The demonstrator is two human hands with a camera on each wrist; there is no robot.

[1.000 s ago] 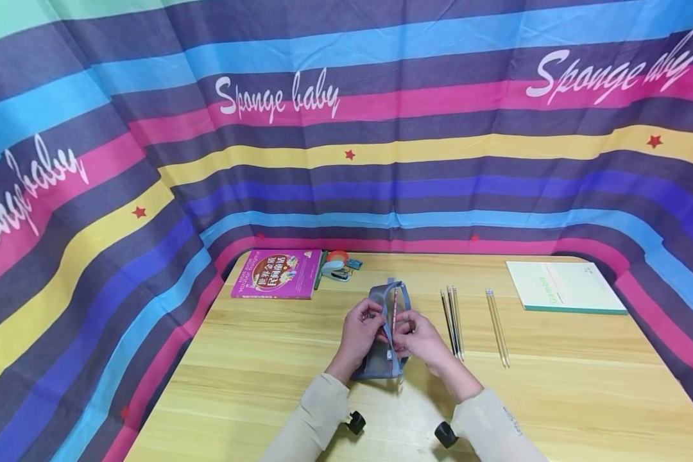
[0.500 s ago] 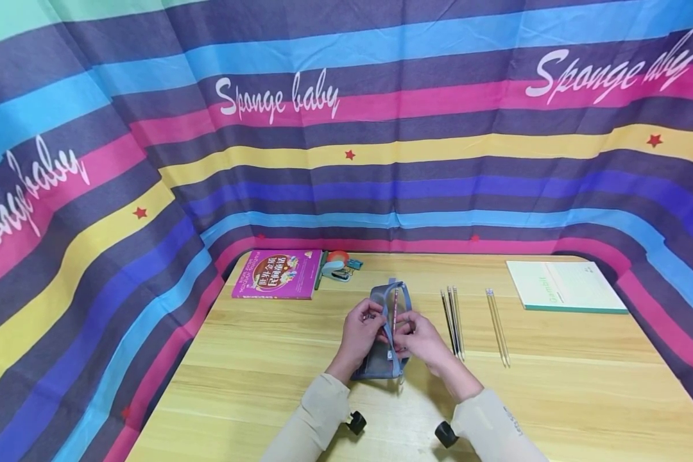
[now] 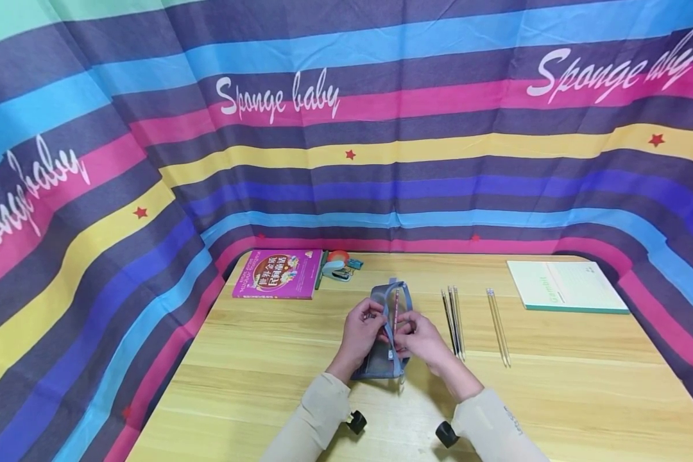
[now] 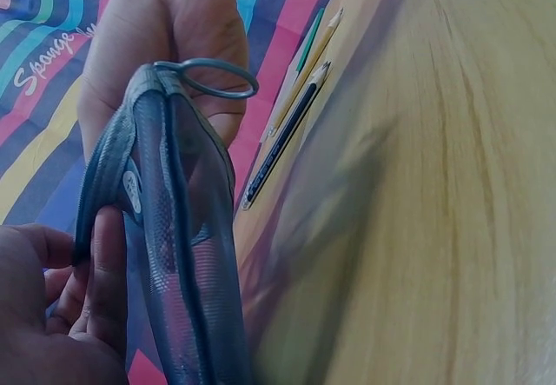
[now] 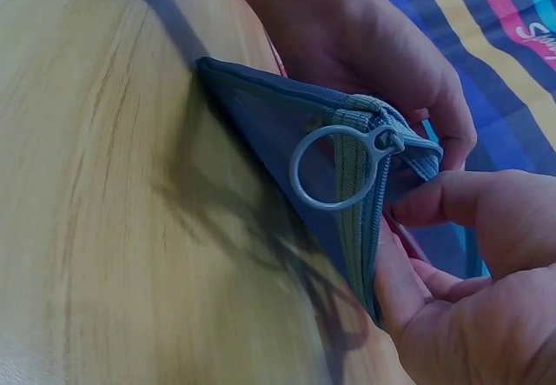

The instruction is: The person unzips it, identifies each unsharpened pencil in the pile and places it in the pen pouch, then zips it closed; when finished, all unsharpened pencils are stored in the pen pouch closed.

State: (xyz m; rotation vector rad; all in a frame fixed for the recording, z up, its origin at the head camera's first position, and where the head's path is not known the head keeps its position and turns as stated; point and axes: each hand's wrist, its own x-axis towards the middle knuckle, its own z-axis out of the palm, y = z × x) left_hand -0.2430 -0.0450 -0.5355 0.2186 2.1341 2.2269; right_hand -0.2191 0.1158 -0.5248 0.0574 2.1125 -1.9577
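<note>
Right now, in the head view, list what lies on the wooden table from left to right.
Magenta book → small blue stapler → left hand → grey-blue mesh pencil pouch → right hand → dark pencils → pale pencils → light green notebook.

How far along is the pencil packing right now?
One pencil already sits inside the mesh pouch. Left hand and right hand grip its open zipper edges. Left to do: three dark pencils and the light pair lie on the table.
</note>
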